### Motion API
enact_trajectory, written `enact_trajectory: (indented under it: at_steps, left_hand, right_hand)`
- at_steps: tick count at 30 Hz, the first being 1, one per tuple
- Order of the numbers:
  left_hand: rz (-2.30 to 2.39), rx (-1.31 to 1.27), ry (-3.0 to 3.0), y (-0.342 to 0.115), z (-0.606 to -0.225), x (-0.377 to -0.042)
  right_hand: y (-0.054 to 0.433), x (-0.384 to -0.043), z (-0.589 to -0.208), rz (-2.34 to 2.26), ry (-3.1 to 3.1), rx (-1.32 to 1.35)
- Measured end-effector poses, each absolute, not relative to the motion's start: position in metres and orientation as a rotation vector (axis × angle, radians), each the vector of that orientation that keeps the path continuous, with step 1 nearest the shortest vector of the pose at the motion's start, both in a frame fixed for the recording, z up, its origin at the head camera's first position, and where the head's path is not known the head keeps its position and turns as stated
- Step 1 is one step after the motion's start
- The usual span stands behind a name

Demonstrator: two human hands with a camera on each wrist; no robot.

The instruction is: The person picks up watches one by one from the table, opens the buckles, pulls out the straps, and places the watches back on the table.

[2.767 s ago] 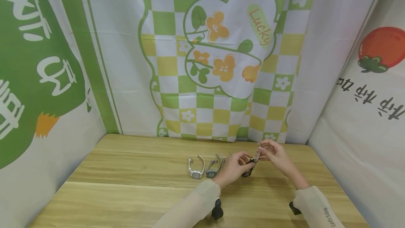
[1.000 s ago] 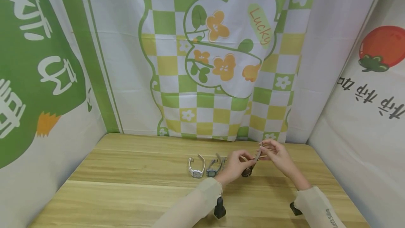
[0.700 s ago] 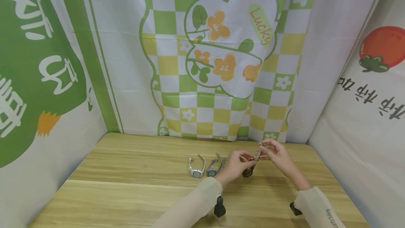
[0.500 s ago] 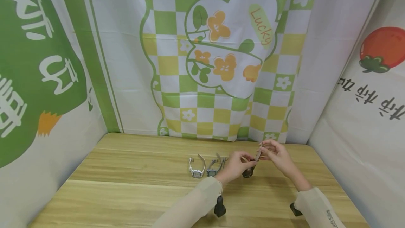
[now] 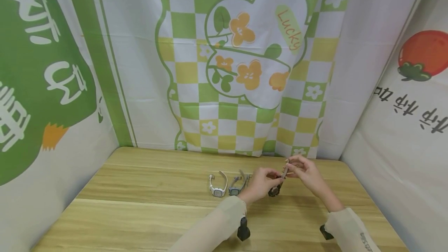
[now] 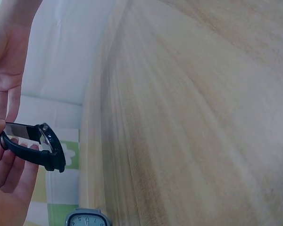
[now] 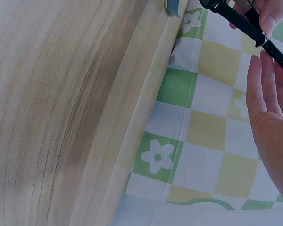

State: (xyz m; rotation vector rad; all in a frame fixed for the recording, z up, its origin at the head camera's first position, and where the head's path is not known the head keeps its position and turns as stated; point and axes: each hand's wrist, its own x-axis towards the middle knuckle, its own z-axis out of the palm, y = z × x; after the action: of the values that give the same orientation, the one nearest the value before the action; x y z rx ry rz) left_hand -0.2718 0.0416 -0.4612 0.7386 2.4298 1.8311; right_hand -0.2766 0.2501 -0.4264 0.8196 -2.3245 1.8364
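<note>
Above the right part of the table, both hands hold a black wristwatch (image 5: 274,190). My left hand (image 5: 259,184) grips its strap near the case, and my right hand (image 5: 307,174) pinches the strap's upper end. Seen from the left wrist, the watch (image 6: 54,150) hangs with its band bent into a loop and its dial turned away. In the right wrist view the black strap (image 7: 243,26) runs to the fingertips of the right hand (image 7: 273,110). How far the strap is threaded through its buckle or loop cannot be made out.
Left of the hands, a white watch (image 5: 217,192) and a grey watch (image 5: 234,191) stand on the wooden table (image 5: 140,213). Part of another grey strap (image 5: 249,177) shows behind the left hand. A checked cloth (image 5: 227,127) hangs along the table's back edge.
Both hands keep hold of the same watch in nearly the same place. The left fingers have shifted slightly on the strap since the earliest frame. The other watches have not moved.
</note>
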Motion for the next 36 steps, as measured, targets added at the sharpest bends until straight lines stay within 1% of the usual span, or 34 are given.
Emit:
enact_trajectory:
  at_steps: [25,36]
  left_hand:
    - [1.865,0.768,2.432,0.0433,-0.4605,-0.2731]
    - [1.895,0.771,2.396,0.0446,-0.4634,-0.2731]
  right_hand:
    - [0.2459,-0.2736,-0.4357,1.794,-2.337,0.778]
    - [0.2465,-0.2714,-0.4345,1.782,-2.424,0.655]
